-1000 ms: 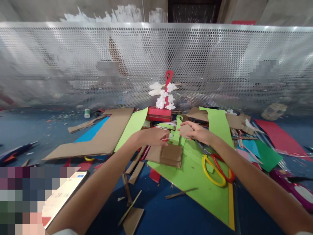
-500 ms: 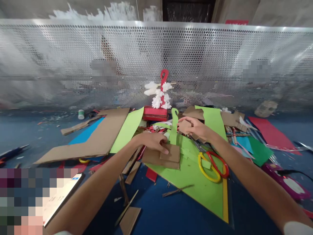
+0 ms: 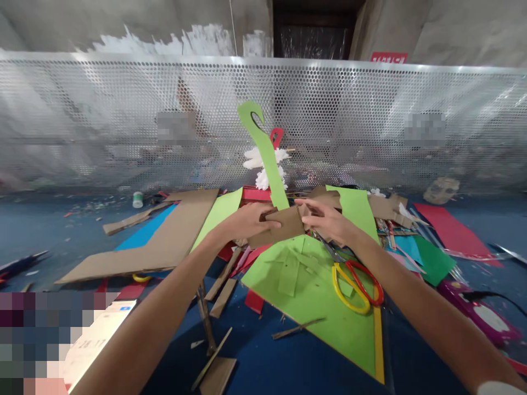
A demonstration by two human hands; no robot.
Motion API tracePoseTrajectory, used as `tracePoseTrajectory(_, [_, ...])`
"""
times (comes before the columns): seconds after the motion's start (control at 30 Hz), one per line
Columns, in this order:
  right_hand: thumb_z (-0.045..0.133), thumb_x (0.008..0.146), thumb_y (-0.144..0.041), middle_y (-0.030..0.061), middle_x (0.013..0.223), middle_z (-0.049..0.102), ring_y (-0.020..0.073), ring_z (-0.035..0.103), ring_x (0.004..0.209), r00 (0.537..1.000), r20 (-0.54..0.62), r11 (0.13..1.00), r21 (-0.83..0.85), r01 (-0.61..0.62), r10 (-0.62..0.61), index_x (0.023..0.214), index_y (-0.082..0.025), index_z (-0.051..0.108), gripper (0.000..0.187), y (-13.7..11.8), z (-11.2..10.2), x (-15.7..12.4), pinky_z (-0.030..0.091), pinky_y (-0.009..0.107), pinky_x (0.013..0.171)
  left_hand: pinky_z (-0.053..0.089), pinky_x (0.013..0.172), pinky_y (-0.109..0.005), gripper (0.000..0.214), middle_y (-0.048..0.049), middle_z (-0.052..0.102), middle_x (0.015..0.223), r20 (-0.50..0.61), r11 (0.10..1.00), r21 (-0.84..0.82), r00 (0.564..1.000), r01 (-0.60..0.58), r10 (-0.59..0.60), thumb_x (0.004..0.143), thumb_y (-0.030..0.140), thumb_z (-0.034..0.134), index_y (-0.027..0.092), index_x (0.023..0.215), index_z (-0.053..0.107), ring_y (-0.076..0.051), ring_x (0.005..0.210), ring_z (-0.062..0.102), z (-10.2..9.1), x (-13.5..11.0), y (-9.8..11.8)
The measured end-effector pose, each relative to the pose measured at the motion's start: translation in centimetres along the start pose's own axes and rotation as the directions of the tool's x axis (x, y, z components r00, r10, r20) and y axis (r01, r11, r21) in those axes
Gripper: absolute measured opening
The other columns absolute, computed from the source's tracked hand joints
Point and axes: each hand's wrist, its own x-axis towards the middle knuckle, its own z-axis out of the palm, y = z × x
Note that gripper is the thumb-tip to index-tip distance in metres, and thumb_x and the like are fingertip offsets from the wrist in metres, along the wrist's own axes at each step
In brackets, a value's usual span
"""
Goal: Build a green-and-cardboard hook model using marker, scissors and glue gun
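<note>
My left hand (image 3: 246, 220) and my right hand (image 3: 325, 219) both grip a brown cardboard base (image 3: 283, 225), raised above the table. A tall green paper hook shape (image 3: 265, 153) stands upright from that base, its curled tip near the mesh screen. Below lies a large green sheet (image 3: 325, 296) with loose green strips on it. Red and yellow scissors (image 3: 357, 280) rest on the sheet, just under my right forearm.
A perforated metal screen (image 3: 123, 115) walls off the back of the blue table (image 3: 288, 362). A red model with white tufts (image 3: 263, 164) stands behind the green hook. Brown cardboard (image 3: 173, 236), coloured paper scraps, a phone (image 3: 94, 345) and a purple tool (image 3: 481, 312) lie around.
The cardboard base lay flat on the green sheet with my hands at the green piece; now both hands have lifted the base, and the green hook stands upright.
</note>
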Motion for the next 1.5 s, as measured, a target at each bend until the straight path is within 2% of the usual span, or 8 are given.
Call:
tracePoseTrajectory(0.1, [0.081,0.084,-0.038,0.008,0.123,0.068,0.023,0.064,0.111,0.996,0.081,0.998,0.045,-0.052,0.049,0.139,-0.027,0.064,0.059,0.3,-0.3,0.0,0.056,0.031,0.084,0.038,0.063,-0.03,0.039,-0.0042,0.066,0.079,0.063,0.997,-0.072,0.998,-0.01,0.014,0.092,0.055,0.061,0.018,0.08,0.061,-0.02,0.072,0.061,0.0,0.0,-0.1])
tracePoseTrajectory(0.27, [0.084,0.081,-0.051,0.0093,0.115,0.07,0.0192,0.067,0.095,0.993,0.09,0.984,0.157,-0.089,0.076,0.128,-0.023,0.067,0.057,1.2,-0.5,0.3,0.057,0.027,0.074,0.042,0.064,-0.028,0.046,-0.0065,0.069,0.093,0.037,0.968,-0.249,0.999,0.043,-0.035,0.082,0.057,0.073,0.018,0.1,0.056,-0.022,0.082,0.065,0.1,-0.1,0.1])
tracePoseTrajectory(0.37, [0.082,0.08,-0.059,0.0109,0.116,0.07,0.0207,0.067,0.098,0.993,0.096,0.976,0.202,-0.086,0.068,0.122,-0.021,0.069,0.058,1.7,-0.3,0.6,0.058,0.028,0.077,0.043,0.064,-0.027,0.05,-0.0074,0.068,0.094,0.028,0.952,-0.303,0.999,0.037,-0.029,0.081,0.061,0.072,0.018,0.098,0.053,-0.022,0.083,0.065,0.2,0.0,0.1])
tracePoseTrajectory(0.6, [0.085,0.076,-0.061,0.0101,0.113,0.071,0.0184,0.067,0.092,0.998,0.061,0.968,0.249,-0.035,0.02,0.12,-0.019,0.07,0.062,2.6,-0.2,1.0,0.058,0.026,0.076,0.041,0.06,-0.027,0.051,-0.0031,0.064,0.084,0.065,0.94,-0.337,0.997,0.048,-0.027,0.081,0.063,0.071,0.018,0.098,0.056,-0.019,0.075,0.062,0.3,0.0,-0.3])
tracePoseTrajectory(0.87, [0.09,0.072,-0.056,0.0086,0.109,0.072,0.0169,0.066,0.088,0.998,0.064,0.961,0.274,-0.037,0.02,0.12,-0.02,0.07,0.064,2.7,-0.1,1.1,0.056,0.025,0.071,0.037,0.058,-0.026,0.049,0.0001,0.058,0.077,0.053,0.956,-0.292,0.999,0.027,-0.012,0.081,0.063,0.071,0.019,0.091,0.055,-0.016,0.069,0.056,0.1,-0.1,-0.3])
tracePoseTrajectory(1.27, [0.092,0.071,-0.049,0.0067,0.109,0.072,0.0145,0.065,0.084,0.998,0.04,0.953,0.298,-0.06,0.05,0.115,-0.022,0.073,0.055,3.0,0.2,1.1,0.055,0.024,0.07,0.046,0.066,-0.028,0.054,-0.0085,0.072,0.096,0.071,0.953,-0.303,0.998,0.025,-0.004,0.081,0.063,0.07,0.015,0.107,0.066,-0.023,0.085,0.066,0.3,0.1,-0.9])
tracePoseTrajectory(1.5, [0.085,0.08,-0.049,0.0051,0.112,0.071,0.0162,0.066,0.086,0.998,0.058,0.976,0.216,0.003,-0.016,0.132,-0.03,0.064,0.06,2.8,0.2,0.8,0.054,0.026,0.072,0.05,0.074,-0.03,0.05,-0.0104,0.072,0.111,0.082,0.927,-0.376,0.996,0.009,0.024,0.084,0.056,0.069,0.016,0.115,0.064,-0.025,0.096,0.068,0.4,0.2,-0.9])
